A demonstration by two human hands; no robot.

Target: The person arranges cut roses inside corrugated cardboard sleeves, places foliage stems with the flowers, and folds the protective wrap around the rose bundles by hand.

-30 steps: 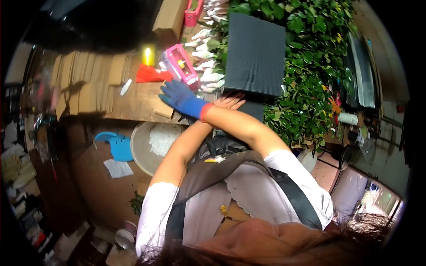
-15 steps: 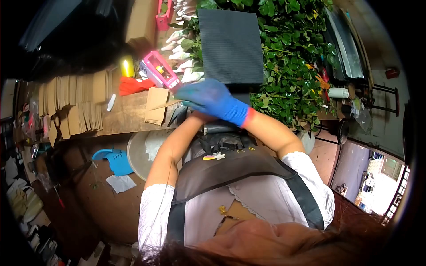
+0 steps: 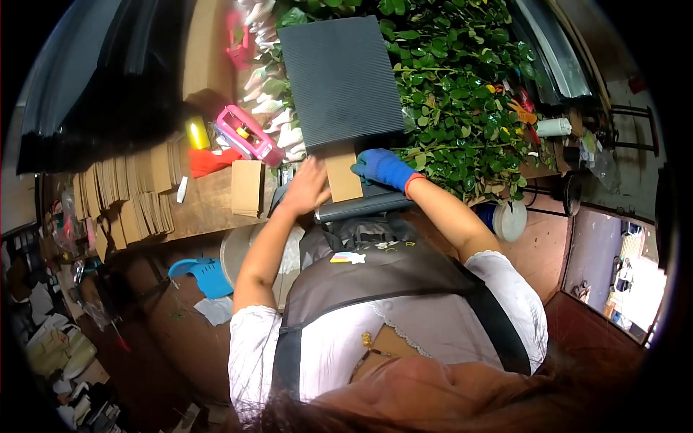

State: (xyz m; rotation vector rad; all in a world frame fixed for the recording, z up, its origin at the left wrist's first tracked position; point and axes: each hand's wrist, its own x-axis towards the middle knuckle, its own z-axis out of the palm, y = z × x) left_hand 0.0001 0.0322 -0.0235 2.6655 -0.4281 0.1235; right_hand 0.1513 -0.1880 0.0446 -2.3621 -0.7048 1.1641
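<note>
The cardboard piece (image 3: 343,177) lies by the near edge of the wooden table (image 3: 209,214), its far end at the dark ribbed board (image 3: 341,81). The bare left hand (image 3: 308,187) sits along its left side — fingers loosely spread, unclenched — while the gloved right hand (image 3: 384,169) meets its right edge, whether grasping I cannot tell.

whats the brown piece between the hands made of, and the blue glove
Brown piece: probably cardboard, matt, judging by its plain tan face and straight edges. Blue glove: likely knitted fabric, dull, given its snug fit; fibre unclear.
</note>
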